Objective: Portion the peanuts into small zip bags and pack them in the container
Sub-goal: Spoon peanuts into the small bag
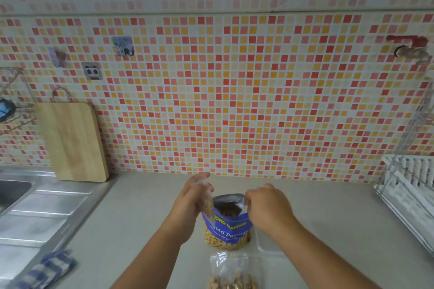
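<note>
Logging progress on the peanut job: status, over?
Left hand holding a small zip bag beside the open peanut pouch. Right hand gripping the pouch rim. One filled bag lying in front. Nothing in the way.

A glossy blue and yellow printed foil peanut pouch (226, 230) is noted, its open mouth lined with silvery film. Thin clear plastic film is seen in the small zip bag (208, 204) held in the left hand (191, 204) and in a second filled clear zip bag (231, 272) at the near edge (creased and shiny in both). A clear rigid plastic container (267, 241) is observed, smooth-walled. The pale beige countertop (131, 218) is recorded as matt and smooth. The steel sink drainboard (42, 206) appears brushed metal, ribbed. A light wooden cutting board (72, 141) shows visible grain. The blue checked cloth (47, 270) is woven fabric. The orange and red mosaic wall tiles (234, 91) are slightly glossy.
</note>
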`<move>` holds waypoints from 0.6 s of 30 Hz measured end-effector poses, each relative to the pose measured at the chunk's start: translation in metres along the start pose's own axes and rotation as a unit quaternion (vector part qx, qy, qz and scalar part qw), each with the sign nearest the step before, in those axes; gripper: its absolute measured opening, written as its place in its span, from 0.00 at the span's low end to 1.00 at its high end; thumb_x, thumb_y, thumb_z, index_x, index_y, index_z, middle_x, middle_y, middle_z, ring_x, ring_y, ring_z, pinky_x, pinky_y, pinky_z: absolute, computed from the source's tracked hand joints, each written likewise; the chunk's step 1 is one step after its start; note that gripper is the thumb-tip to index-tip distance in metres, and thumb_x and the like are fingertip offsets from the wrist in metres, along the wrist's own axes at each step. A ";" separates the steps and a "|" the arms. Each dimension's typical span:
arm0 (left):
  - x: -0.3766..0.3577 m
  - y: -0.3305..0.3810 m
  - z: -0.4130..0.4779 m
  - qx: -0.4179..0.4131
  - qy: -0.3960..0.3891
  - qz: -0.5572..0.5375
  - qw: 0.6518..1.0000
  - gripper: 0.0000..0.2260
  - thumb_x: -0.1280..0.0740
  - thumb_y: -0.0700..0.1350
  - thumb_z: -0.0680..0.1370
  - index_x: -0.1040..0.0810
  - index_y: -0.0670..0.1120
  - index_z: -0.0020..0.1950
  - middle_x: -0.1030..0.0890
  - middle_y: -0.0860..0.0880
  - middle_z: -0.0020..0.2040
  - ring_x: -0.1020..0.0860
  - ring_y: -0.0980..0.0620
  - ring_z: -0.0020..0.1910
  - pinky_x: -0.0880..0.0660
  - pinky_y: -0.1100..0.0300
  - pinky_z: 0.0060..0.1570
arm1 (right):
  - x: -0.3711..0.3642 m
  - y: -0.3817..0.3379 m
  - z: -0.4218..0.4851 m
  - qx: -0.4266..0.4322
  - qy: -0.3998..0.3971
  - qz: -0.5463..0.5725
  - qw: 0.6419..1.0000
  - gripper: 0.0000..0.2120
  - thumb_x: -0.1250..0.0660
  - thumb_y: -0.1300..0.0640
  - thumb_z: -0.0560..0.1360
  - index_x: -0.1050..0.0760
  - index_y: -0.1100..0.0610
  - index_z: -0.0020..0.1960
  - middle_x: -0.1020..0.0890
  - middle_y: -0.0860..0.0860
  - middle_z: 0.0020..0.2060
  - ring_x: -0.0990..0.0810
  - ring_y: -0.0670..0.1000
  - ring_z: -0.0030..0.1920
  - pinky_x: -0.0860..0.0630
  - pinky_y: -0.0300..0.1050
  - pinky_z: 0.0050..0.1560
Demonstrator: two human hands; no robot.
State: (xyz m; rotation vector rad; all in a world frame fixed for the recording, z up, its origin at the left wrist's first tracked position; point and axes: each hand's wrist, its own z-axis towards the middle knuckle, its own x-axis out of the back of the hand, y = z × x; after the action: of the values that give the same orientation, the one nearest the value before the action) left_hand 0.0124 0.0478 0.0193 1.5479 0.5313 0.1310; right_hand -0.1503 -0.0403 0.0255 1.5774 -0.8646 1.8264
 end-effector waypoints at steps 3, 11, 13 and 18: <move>-0.004 0.002 -0.006 0.005 -0.069 -0.129 0.989 0.28 0.36 0.47 0.64 0.27 0.45 0.64 0.23 0.45 0.43 0.29 0.50 0.35 0.31 0.58 0.36 | -0.016 0.002 0.000 0.004 0.027 0.018 0.999 0.14 0.42 0.52 0.78 0.23 0.48 0.61 0.22 0.48 0.54 0.29 0.52 0.59 0.31 0.43 0.56; -0.021 -0.006 -0.023 0.045 -0.185 -0.150 0.970 0.26 0.45 0.48 0.70 0.29 0.53 0.68 0.23 0.39 0.55 0.27 0.48 0.39 0.31 0.57 0.36 | 0.018 -0.038 -0.020 -0.048 -0.029 0.600 0.798 0.04 0.31 0.54 0.74 0.18 0.54 0.45 0.19 0.46 0.33 0.20 0.48 0.33 0.19 0.45 0.42; -0.025 -0.005 -0.026 0.042 -0.184 -0.151 0.970 0.24 0.47 0.46 0.72 0.28 0.53 0.67 0.22 0.39 0.58 0.22 0.45 0.45 0.28 0.55 0.39 | 0.016 -0.040 -0.024 -0.069 -0.016 0.618 0.783 0.03 0.31 0.57 0.74 0.19 0.55 0.43 0.17 0.49 0.36 0.19 0.49 0.35 0.20 0.45 0.38; -0.026 -0.007 -0.023 0.009 -0.036 -0.045 0.998 0.08 0.39 0.43 0.78 0.24 0.42 0.52 0.20 0.39 0.45 0.23 0.40 0.47 0.26 0.48 0.50 | 0.010 -0.033 -0.022 -0.111 0.051 0.616 0.779 0.06 0.31 0.59 0.74 0.20 0.54 0.38 0.15 0.51 0.38 0.17 0.52 0.43 0.20 0.49 0.51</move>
State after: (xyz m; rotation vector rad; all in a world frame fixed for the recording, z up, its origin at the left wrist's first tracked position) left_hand -0.0215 0.0580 0.0207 1.5374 0.5451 0.0005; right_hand -0.1397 -0.0020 0.0364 0.6577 -2.2967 2.3839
